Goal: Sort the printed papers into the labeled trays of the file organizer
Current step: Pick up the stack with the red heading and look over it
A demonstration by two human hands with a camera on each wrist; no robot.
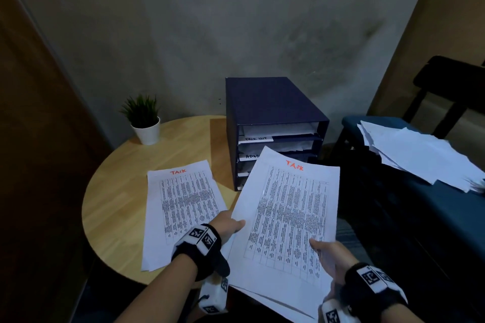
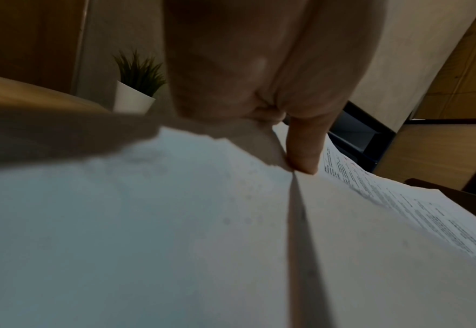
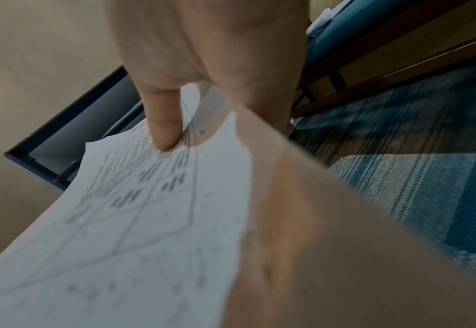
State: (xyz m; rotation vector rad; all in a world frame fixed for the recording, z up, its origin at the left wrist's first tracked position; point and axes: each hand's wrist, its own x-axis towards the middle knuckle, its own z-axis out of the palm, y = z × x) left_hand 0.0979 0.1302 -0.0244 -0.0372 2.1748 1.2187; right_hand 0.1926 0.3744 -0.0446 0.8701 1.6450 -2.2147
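I hold a thin stack of printed papers [image 1: 286, 215], its top sheet headed "TASK" in red, in the air in front of the dark blue file organizer [image 1: 273, 123]. My left hand [image 1: 231, 225] pinches the stack's left edge, thumb on top. My right hand [image 1: 328, 252] pinches its lower right corner, with the thumb [image 3: 163, 128] pressed on the printed table. A second "TASK" sheet [image 1: 181, 207] lies flat on the round wooden table [image 1: 118, 191]. The organizer's trays hold papers and carry white labels [image 1: 256, 138]. In the left wrist view my thumb [image 2: 304, 146] presses on the paper [image 2: 175, 222].
A small potted plant [image 1: 144, 120] stands at the table's back left. To the right, a loose pile of white papers [image 1: 420, 155] lies on a blue bench [image 1: 393, 191]. A dark chair [image 1: 446, 86] stands behind it. A striped rug [image 3: 416, 177] covers the floor.
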